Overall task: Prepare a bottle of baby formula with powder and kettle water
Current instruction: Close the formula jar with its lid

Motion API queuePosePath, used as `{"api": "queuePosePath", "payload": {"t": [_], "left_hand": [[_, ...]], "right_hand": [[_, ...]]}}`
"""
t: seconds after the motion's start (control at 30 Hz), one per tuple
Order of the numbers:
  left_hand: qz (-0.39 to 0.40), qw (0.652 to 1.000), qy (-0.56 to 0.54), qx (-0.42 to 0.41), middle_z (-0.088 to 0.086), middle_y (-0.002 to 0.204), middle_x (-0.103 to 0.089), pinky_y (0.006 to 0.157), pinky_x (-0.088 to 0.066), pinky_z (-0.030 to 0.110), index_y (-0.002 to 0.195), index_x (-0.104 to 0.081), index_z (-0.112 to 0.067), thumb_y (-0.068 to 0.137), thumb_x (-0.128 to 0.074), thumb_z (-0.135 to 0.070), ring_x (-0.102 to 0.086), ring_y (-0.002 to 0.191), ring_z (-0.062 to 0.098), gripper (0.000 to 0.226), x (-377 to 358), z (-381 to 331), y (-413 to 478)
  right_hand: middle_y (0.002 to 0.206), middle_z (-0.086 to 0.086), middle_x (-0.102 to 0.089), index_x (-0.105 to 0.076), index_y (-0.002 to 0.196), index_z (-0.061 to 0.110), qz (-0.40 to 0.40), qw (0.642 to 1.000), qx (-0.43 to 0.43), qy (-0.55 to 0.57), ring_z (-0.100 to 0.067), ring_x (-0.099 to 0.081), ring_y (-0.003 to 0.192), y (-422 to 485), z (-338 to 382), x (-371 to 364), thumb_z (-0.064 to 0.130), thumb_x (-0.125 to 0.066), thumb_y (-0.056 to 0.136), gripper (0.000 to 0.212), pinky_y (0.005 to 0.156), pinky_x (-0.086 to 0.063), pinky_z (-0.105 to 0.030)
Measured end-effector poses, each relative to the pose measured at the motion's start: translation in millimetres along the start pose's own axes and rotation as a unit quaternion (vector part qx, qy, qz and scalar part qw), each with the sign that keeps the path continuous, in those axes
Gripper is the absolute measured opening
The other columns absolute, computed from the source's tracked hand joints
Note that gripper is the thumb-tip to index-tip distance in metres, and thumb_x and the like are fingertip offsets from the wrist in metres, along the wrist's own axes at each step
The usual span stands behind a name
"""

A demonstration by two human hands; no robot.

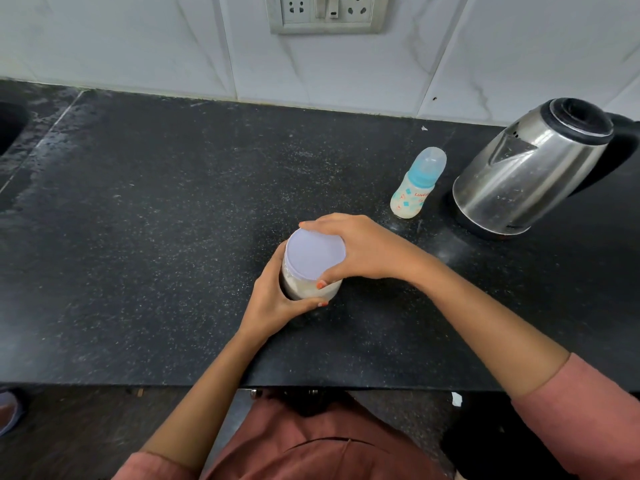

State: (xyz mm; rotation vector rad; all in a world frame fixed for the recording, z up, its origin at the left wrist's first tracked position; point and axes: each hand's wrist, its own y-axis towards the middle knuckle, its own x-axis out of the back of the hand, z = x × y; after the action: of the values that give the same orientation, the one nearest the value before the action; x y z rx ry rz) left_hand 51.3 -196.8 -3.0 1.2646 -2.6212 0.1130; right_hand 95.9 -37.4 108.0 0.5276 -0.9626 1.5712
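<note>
Left of kettle [530,168], nearer bench [138,237] front: powder jar [301,285] stood upright. Left hand [277,303] wrapped jar body; right hand [360,251] clamped over lid [313,254]. Capped bottle [415,185] stood just beside kettle. Judged best: brace jar on bench, lift lid level, avoid puffing powder.

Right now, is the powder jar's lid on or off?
On: white lid sits flat over the powder jar; right hand grips its rim.

1. You've got a black speckled counter [156,237] along the tiled wall.
2. Centre, nr the front edge: jar [304,289] w/ white lid [313,254], upright.
3. Right: capped baby bottle [415,188], just beside a steel kettle [519,178].
</note>
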Motion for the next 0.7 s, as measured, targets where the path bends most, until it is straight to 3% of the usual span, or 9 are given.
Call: {"api": "queuePosePath", "payload": {"t": [0.13,0.33,0.4,0.5,0.53,0.7], "left_hand": [[0.029,1.000,-0.008,-0.003,-0.035,0.127,-0.041,0.099,-0.035,0.013,0.123,-0.030,-0.056,0.044,-0.082,-0.044,-0.039,0.121,-0.012,0.095,5,4,3],[0.080,0.995,-0.051,0.012,-0.011,0.145,-0.036,0.106,-0.030,0.016,0.130,-0.029,-0.045,0.050,-0.082,-0.035,-0.033,0.131,-0.002,0.096,16,11,4],[0.086,0.994,-0.061,0.019,-0.014,0.142,-0.039,0.107,-0.031,0.020,0.130,-0.031,-0.043,0.052,-0.083,-0.031,-0.036,0.130,0.000,0.094,17,15,4],[0.068,0.995,-0.068,0.029,-0.030,0.127,-0.051,0.104,-0.036,0.021,0.124,-0.038,-0.043,0.050,-0.085,-0.032,-0.044,0.124,-0.002,0.089,16,18,5],[0.064,0.995,-0.071,0.029,-0.032,0.125,-0.052,0.104,-0.037,0.022,0.123,-0.040,-0.044,0.048,-0.086,-0.037,-0.045,0.123,-0.001,0.089,17,18,6],[0.053,0.995,-0.083,0.027,-0.020,0.126,-0.055,0.102,-0.040,0.023,0.121,-0.044,-0.044,0.042,-0.086,-0.053,-0.049,0.122,0.005,0.089,20,15,18]], "right_hand": [[0.145,0.001,-0.040,-0.025,0.145,0.021,0.028,0.974,-0.027,0.224,-0.012,-0.039,0.133,-8,-32,-4,0.002,-0.079,0.065,0.099,0.112,-0.032,-0.032],[0.145,-0.001,-0.038,-0.026,0.143,0.020,0.002,0.959,-0.058,0.278,-0.015,-0.036,0.134,-8,-58,-58,-0.004,-0.081,0.058,0.104,0.112,-0.030,-0.031],[0.139,0.005,-0.041,-0.028,0.139,0.026,-0.050,0.951,-0.064,0.298,-0.010,-0.037,0.131,-8,-56,-75,-0.002,-0.082,0.058,0.102,0.109,-0.032,-0.022],[0.122,0.017,-0.045,-0.034,0.136,0.028,-0.135,0.939,-0.076,0.308,0.001,-0.039,0.119,-7,-47,-87,0.007,-0.086,0.057,0.096,0.089,-0.032,0.003],[0.119,0.019,-0.046,-0.036,0.137,0.025,-0.150,0.936,-0.080,0.307,0.002,-0.040,0.117,-6,-46,-88,0.010,-0.086,0.056,0.096,0.086,-0.031,0.003],[0.115,0.020,-0.051,-0.041,0.135,0.025,-0.171,0.930,-0.075,0.316,-0.002,-0.046,0.117,2,-49,-84,0.010,-0.087,0.055,0.094,0.099,-0.038,-0.018]]}}
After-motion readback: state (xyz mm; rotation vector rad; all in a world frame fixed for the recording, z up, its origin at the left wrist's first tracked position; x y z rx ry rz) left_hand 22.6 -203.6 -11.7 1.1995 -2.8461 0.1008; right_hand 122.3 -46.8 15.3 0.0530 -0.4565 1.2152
